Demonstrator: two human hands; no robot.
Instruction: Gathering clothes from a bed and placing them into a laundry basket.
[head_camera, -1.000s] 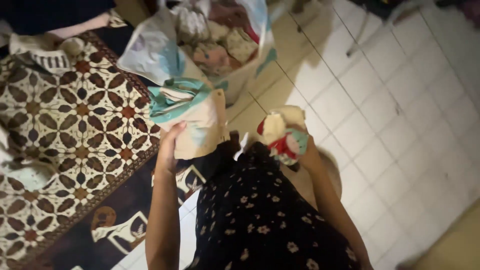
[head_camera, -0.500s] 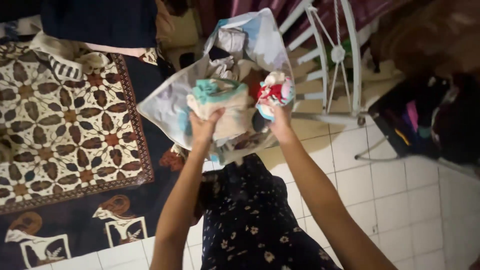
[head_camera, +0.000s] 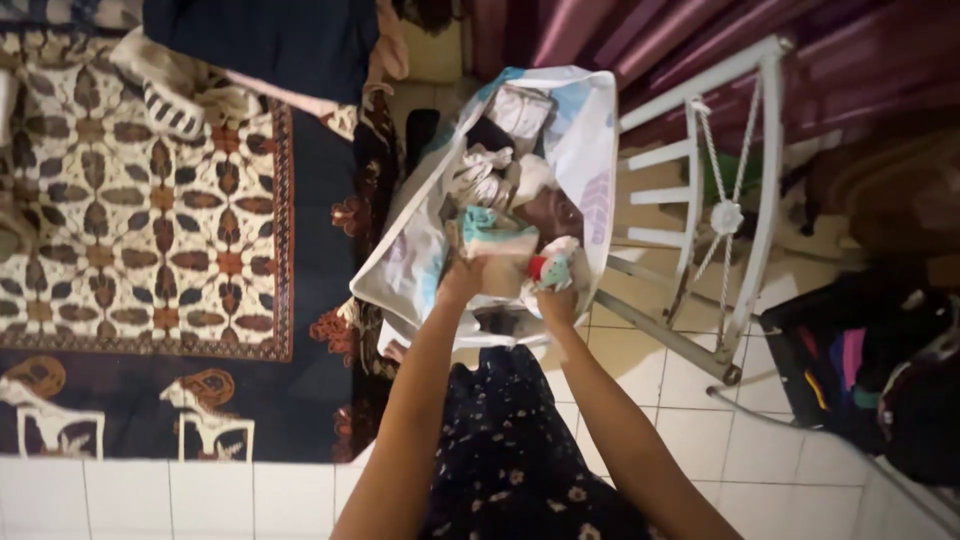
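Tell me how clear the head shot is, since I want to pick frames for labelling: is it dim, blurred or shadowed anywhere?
Head view: dim and soft overall; the left hand and right hand, gripping folded cloths over the open bag, are slightly smeared; the patterned rug reads fairly clearly; the dark heap at right sinks into shadow; no glare on the tiled floor.

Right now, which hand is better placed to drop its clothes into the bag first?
Probably the left hand: its folded teal-and-cream clothes sit over the plastic bag opening; the right hand is nearer the rim.
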